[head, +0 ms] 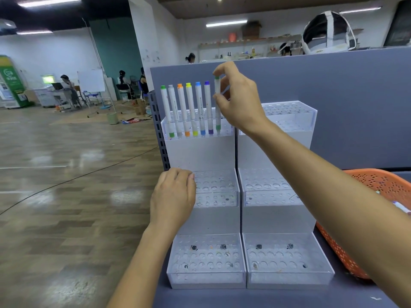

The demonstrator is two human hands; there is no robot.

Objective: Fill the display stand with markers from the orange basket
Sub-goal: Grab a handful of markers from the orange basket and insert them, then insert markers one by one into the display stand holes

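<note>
A clear, stepped display stand [222, 152] with round holes stands in front of me, and a second stand [289, 134] sits at its right. Several white markers [189, 107] with coloured caps stand in the back row of the left stand's top tier. My right hand [240, 101] pinches a green-capped marker [217, 107] that stands upright at the right end of that row, its lower tip in a hole. My left hand [173, 196] rests with curled fingers on the left edge of the middle tier. The orange basket [378, 185] lies at the right, partly behind my right forearm.
A grey partition panel [333, 96] rises behind the stands. A marker [401, 206] shows inside the basket. The stands sit on a grey table top [266, 298]. To the left lies open wooden floor, with people and desks far off.
</note>
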